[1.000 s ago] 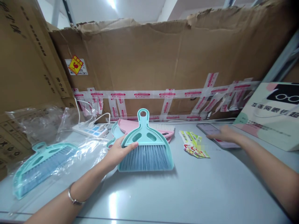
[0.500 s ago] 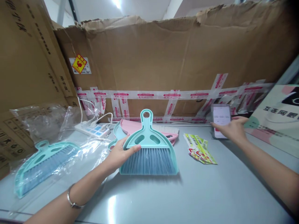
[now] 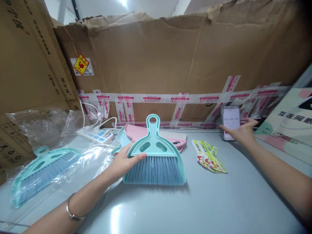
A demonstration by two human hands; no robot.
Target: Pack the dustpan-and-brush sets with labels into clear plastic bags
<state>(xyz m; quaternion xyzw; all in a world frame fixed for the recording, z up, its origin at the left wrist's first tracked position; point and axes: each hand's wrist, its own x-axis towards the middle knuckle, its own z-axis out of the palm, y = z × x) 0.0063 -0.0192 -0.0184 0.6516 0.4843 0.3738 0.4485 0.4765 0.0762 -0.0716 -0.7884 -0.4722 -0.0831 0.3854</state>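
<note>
My left hand (image 3: pixel 126 161) is closed on the left side of a turquoise dustpan and brush set (image 3: pixel 154 143), its thumb across the front. The brush, with blue-grey bristles, is nested in the pan, handle up, near the middle of the table. At the right, my right hand (image 3: pixel 240 131) grips an upright phone (image 3: pixel 231 122) by its sides, thumb on the lower part of the screen. Its screen shows what look like timer digits. Behind the held set lie a pink dustpan (image 3: pixel 136 131) and a white-bristled pink brush (image 3: pixel 179 141), partly hidden.
Another turquoise dustpan and brush (image 3: pixel 46 172) lies in clear plastic wrap at the left. A white power strip (image 3: pixel 96 135) with cables sits behind it. Several green and yellow packets (image 3: pixel 209 157) lie right of centre. A large cardboard box (image 3: pixel 151 65) stands along the back; a printed carton (image 3: pixel 287 130) leans at the right.
The phone has tilted more upright, and its screen now shows large digits. My left hand still holds the dustpan set in nearly the same place. The view has shifted slightly.
</note>
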